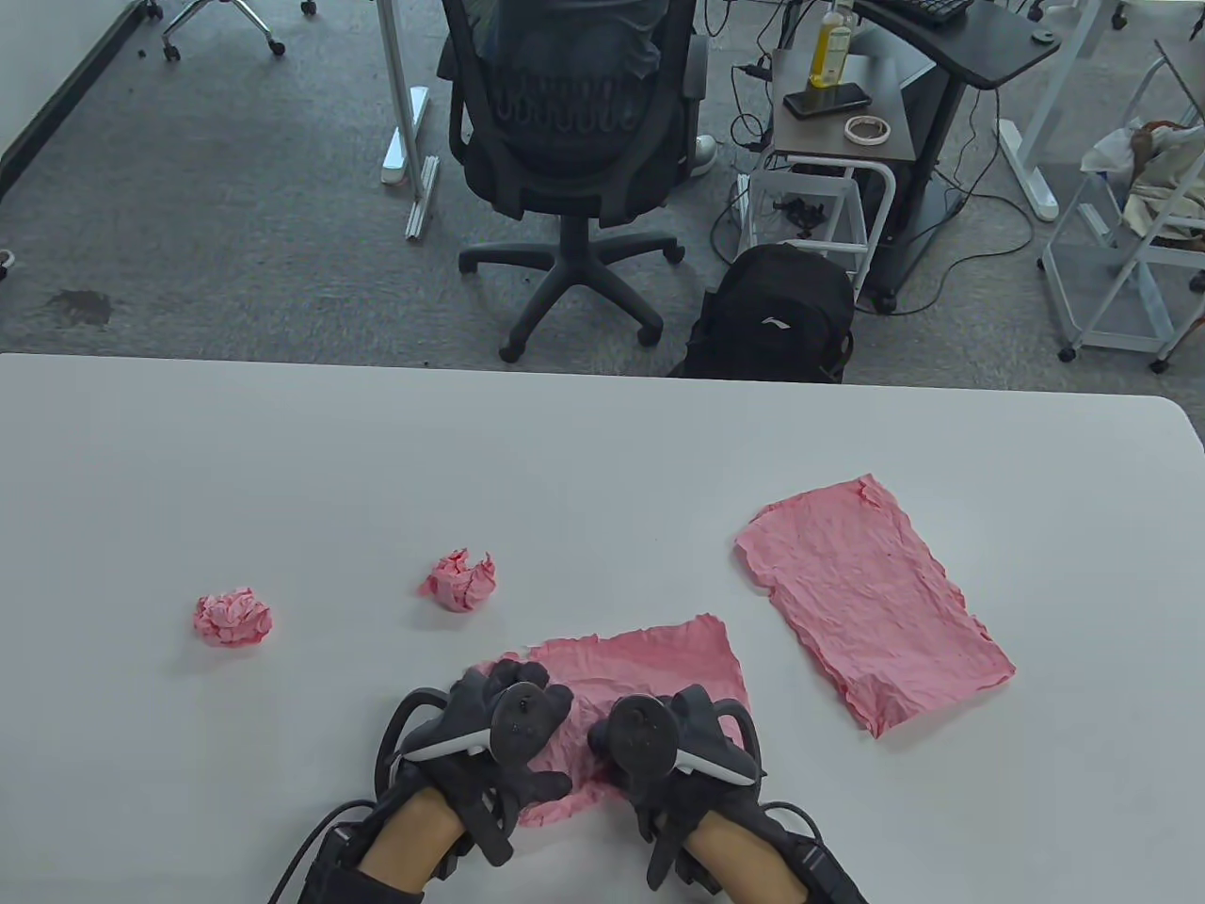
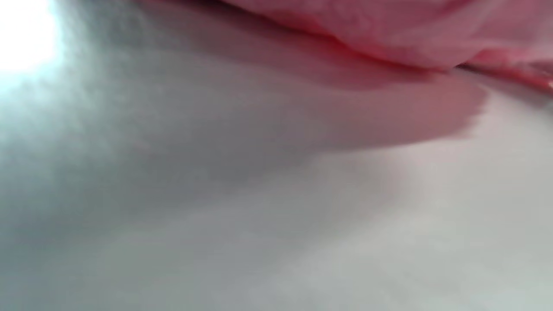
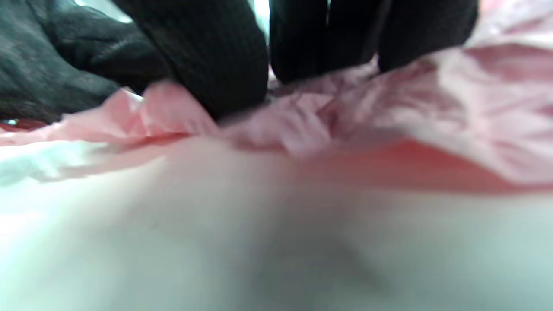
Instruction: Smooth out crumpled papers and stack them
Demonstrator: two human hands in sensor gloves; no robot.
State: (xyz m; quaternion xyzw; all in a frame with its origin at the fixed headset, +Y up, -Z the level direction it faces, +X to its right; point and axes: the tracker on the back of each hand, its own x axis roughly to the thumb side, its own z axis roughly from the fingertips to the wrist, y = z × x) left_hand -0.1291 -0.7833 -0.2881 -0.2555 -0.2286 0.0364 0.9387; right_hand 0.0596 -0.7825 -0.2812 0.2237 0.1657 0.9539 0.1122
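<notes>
Partly smoothed, the pink sheet (image 1: 650, 664) stays creased

Table view evenly lit, diffuse overhead light, sharp throughout; soft short shadows cast under crumpled balls (image 1: 232, 619) and hands. Slight barrel distortion noted at far edge of surface (image 1: 602, 452). Left wrist view heavily blurred, nothing in focus; blown-out glare at top left corner, pink-tinted shadow thrown under paper (image 2: 389, 30). Right wrist view soft, motion-blurred; fingers (image 3: 216, 56) rendered dark with little detail, bright patch at left, foreground surface out of focus.
</notes>
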